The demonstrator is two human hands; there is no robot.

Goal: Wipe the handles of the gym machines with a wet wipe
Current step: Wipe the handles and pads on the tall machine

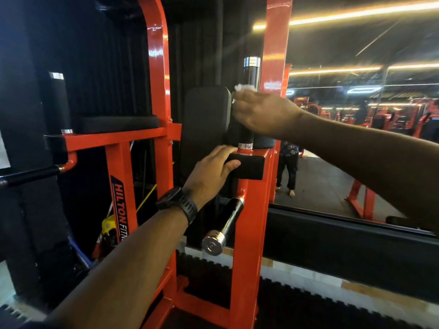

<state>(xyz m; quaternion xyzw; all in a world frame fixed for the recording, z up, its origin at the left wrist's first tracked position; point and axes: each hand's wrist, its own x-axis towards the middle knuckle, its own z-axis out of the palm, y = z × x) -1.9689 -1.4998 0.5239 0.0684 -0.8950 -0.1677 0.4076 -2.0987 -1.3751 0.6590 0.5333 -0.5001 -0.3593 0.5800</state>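
Note:
An upright black handle [250, 72] with chrome end caps stands on the right arm of the red machine frame [245, 233]. My right hand [261, 112] is wrapped around the middle of this handle, pressing a crumpled white wet wipe [244, 87] against it; the wipe sticks out above my fingers. My left hand [211, 173] grips the black arm pad [251, 166] just below the handle's base, thumb on its front face. A second upright black handle [57, 100] stands on the left arm.
A short chrome-tipped handle [223, 227] juts forward from the right post below the pad. A black back pad [206, 119] sits between the posts. A horizontal black bar [31, 175] pokes out at left. A wall mirror [356, 138] on the right reflects a person and other machines.

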